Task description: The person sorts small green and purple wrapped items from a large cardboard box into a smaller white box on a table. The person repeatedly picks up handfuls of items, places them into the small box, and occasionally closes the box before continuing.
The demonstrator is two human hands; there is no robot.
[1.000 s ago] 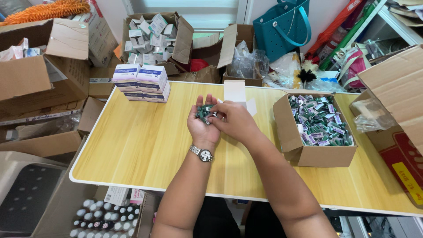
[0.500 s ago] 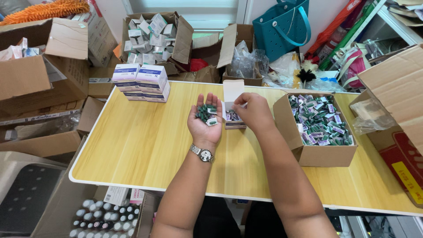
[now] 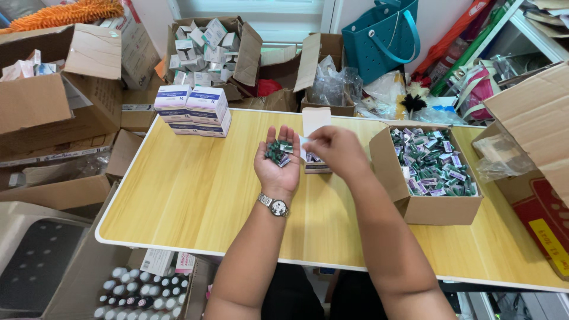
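Note:
My left hand [image 3: 277, 163] lies palm up over the yellow table [image 3: 195, 195], cupping a small heap of dark green vials [image 3: 277, 152] with purple-and-white labels. A wristwatch sits on that wrist. Just to its right, my right hand [image 3: 329, 149] hovers over a small open white carton [image 3: 314, 133], fingers pinched together at its opening; whether they hold a vial I cannot tell. Some vials show inside the carton.
An open cardboard box [image 3: 415, 204] full of the same vials stands at the right. A stack of white-and-purple cartons [image 3: 192, 109] sits at the table's back left. Cardboard boxes, a teal bag [image 3: 382, 38] and a tray of bottles [image 3: 139, 293] surround the table.
My right hand has left the left palm and moved right to the small white carton. The left hand has stayed open, palm up, with the vials.

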